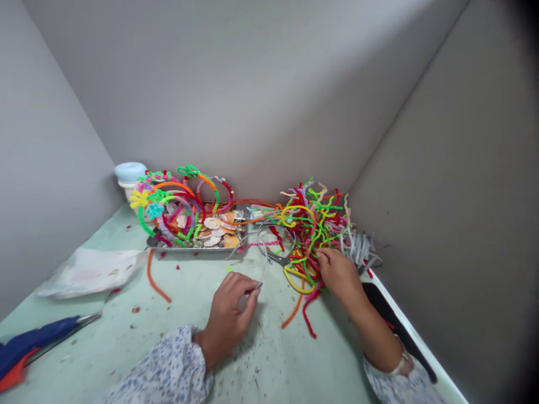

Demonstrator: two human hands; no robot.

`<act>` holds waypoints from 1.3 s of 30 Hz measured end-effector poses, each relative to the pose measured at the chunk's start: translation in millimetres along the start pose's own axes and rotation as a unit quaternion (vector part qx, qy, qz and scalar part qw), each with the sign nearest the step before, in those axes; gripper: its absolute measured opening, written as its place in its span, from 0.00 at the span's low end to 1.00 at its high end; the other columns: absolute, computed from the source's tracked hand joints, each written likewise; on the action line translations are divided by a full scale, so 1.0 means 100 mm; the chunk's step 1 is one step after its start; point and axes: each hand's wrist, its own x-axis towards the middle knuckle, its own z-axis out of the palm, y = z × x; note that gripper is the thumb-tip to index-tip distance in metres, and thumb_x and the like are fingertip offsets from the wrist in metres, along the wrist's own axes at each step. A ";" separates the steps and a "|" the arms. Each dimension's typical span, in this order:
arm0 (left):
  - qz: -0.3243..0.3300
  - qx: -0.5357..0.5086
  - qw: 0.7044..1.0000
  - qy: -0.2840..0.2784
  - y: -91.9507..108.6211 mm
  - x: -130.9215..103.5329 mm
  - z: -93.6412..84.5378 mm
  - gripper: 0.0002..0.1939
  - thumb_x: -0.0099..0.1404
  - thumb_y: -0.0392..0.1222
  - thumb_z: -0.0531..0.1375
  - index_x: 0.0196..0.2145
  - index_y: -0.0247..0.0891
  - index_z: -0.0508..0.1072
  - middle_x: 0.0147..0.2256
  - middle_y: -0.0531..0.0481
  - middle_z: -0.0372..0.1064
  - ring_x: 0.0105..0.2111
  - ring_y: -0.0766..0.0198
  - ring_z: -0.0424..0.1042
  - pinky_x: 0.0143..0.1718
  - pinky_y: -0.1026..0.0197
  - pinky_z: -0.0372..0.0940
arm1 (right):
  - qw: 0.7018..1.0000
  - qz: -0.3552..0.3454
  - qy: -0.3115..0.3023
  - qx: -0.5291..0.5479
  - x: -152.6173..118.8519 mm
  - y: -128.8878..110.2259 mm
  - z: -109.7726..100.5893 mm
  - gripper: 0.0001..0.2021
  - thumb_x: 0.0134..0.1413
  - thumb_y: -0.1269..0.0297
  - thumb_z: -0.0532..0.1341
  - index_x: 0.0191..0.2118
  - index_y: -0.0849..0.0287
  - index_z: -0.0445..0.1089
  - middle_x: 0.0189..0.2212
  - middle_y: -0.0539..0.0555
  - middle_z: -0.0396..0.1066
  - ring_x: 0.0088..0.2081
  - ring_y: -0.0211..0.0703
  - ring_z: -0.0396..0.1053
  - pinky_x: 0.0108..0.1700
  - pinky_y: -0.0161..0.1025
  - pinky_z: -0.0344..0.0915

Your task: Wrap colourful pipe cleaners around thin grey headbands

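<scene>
Grey band (266, 260) pinched in the left hand (229, 311), the right hand (339, 275), fingers curled, touches pipe cleaners (314, 221), its grip unclear, forearm (374, 334) slanting forward.

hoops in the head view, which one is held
The bare grey hoop whose end is pinched in the left hand; the bright fuzzy hoops at the tray are in neither hand.

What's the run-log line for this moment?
left hand: pinching thin grey band | right hand: touching pipe-cleaner pile | scissors: at pile's edge | glue gun: lying at left
</scene>
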 end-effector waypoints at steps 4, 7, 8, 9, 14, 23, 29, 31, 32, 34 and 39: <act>0.001 -0.010 1.000 -0.001 -0.01 0.00 0.01 0.06 0.63 0.33 0.56 0.38 0.38 0.70 0.33 0.46 0.69 0.35 0.61 0.67 0.37 0.58 0.63 | 0.995 0.005 -0.015 -0.096 -0.03 0.01 0.06 0.16 0.58 0.67 0.52 0.48 0.64 0.70 0.43 0.63 0.73 0.43 0.49 0.71 0.45 0.40 0.61; 0.011 -0.013 1.000 -0.010 -0.03 -0.01 0.01 0.08 0.63 0.33 0.57 0.40 0.38 0.70 0.34 0.46 0.70 0.36 0.61 0.67 0.37 0.58 0.64 | 0.988 0.032 -0.057 -0.139 -0.05 -0.02 0.07 0.16 0.58 0.65 0.53 0.49 0.62 0.69 0.41 0.63 0.74 0.40 0.51 0.72 0.40 0.41 0.61; 0.017 -0.010 1.000 -0.014 -0.03 -0.01 0.01 0.08 0.63 0.32 0.57 0.41 0.38 0.70 0.34 0.46 0.70 0.36 0.61 0.67 0.37 0.58 0.64 | 0.986 0.037 -0.069 -0.147 -0.06 -0.03 0.07 0.16 0.58 0.65 0.53 0.49 0.61 0.69 0.40 0.63 0.74 0.39 0.52 0.73 0.39 0.41 0.61; 0.026 -0.004 1.000 -0.017 -0.03 -0.01 0.01 0.09 0.63 0.32 0.57 0.41 0.38 0.70 0.34 0.46 0.70 0.36 0.61 0.67 0.36 0.58 0.63 | 0.985 0.039 -0.076 -0.153 -0.06 -0.03 0.06 0.15 0.58 0.64 0.53 0.48 0.60 0.69 0.40 0.63 0.74 0.39 0.52 0.73 0.38 0.41 0.61; 0.083 0.054 0.993 -0.068 0.03 -0.04 0.00 0.11 0.63 0.33 0.57 0.42 0.39 0.73 0.34 0.45 0.70 0.35 0.61 0.67 0.35 0.57 0.62 | 0.981 0.038 -0.079 -0.171 -0.04 -0.01 -0.02 0.12 0.58 0.64 0.52 0.41 0.58 0.72 0.36 0.60 0.75 0.36 0.50 0.74 0.34 0.39 0.59; 0.107 0.061 0.986 -0.115 0.04 -0.05 0.00 0.12 0.63 0.32 0.56 0.43 0.39 0.73 0.33 0.45 0.71 0.34 0.61 0.67 0.34 0.57 0.62 | 0.979 0.051 -0.044 -0.190 0.02 0.07 -0.20 0.14 0.59 0.63 0.51 0.39 0.58 0.73 0.33 0.60 0.76 0.33 0.49 0.73 0.31 0.39 0.57; 0.094 0.053 0.990 -0.088 -0.01 -0.03 0.01 0.12 0.62 0.31 0.57 0.43 0.38 0.73 0.33 0.46 0.70 0.34 0.61 0.66 0.34 0.58 0.61 | 0.986 0.075 -0.015 -0.147 0.07 0.17 -0.29 0.14 0.57 0.63 0.53 0.45 0.57 0.72 0.40 0.59 0.76 0.38 0.50 0.73 0.36 0.39 0.60; 0.087 0.051 0.992 -0.081 -0.01 -0.03 0.01 0.11 0.62 0.31 0.58 0.42 0.38 0.73 0.33 0.46 0.70 0.34 0.62 0.66 0.34 0.58 0.61 | 0.989 0.071 -0.010 -0.129 0.08 0.20 -0.31 0.14 0.57 0.64 0.53 0.45 0.57 0.72 0.41 0.58 0.75 0.40 0.49 0.73 0.38 0.39 0.61; 0.084 0.050 0.992 -0.077 -0.02 -0.03 0.01 0.11 0.62 0.31 0.58 0.42 0.38 0.73 0.33 0.46 0.70 0.34 0.62 0.66 0.34 0.58 0.61 | 0.990 0.068 -0.008 -0.122 0.08 0.21 -0.31 0.14 0.57 0.64 0.53 0.45 0.58 0.72 0.42 0.58 0.75 0.40 0.49 0.73 0.38 0.39 0.61; 0.076 0.047 0.993 -0.076 -0.02 -0.03 0.01 0.11 0.62 0.30 0.58 0.42 0.38 0.72 0.33 0.46 0.70 0.34 0.62 0.66 0.34 0.58 0.62 | 0.992 0.060 0.001 -0.113 0.09 0.22 -0.32 0.15 0.57 0.65 0.53 0.46 0.58 0.71 0.42 0.58 0.75 0.41 0.49 0.72 0.40 0.39 0.61; 0.073 0.040 0.994 -0.073 -0.02 -0.03 0.00 0.11 0.61 0.30 0.58 0.42 0.38 0.72 0.33 0.46 0.70 0.34 0.61 0.67 0.34 0.58 0.62 | 0.994 0.032 0.024 -0.098 0.07 0.17 -0.26 0.14 0.57 0.66 0.53 0.45 0.60 0.71 0.40 0.58 0.75 0.41 0.48 0.72 0.41 0.39 0.61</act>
